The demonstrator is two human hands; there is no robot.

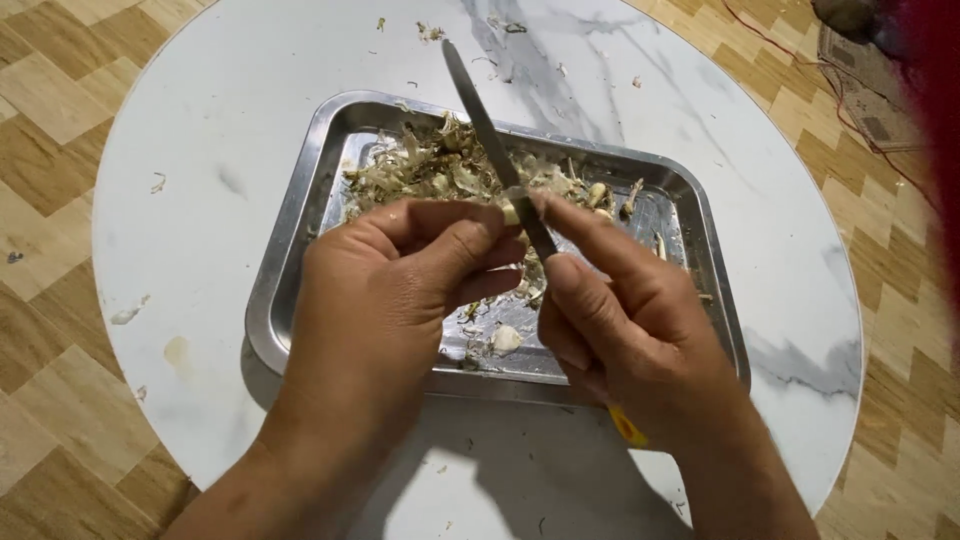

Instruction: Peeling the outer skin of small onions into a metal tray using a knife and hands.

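Observation:
My left hand [395,300] pinches a small pale clove-like piece [511,213] at its fingertips, mostly hidden. My right hand [625,325] grips a knife with a yellow handle end [628,428]; its long metal blade [490,140] points up and away, its base resting against the piece. Both hands hover over a rectangular metal tray [300,215]. A heap of dry papery peels [440,170] fills the tray's far side, and a single pale piece [505,340] lies near its front.
The tray stands on a round white marble-patterned table [200,120] with scattered peel scraps. Wood-patterned floor surrounds the table. At the top right are a red blurred shape [935,110], a cardboard piece [865,95] and thin wires.

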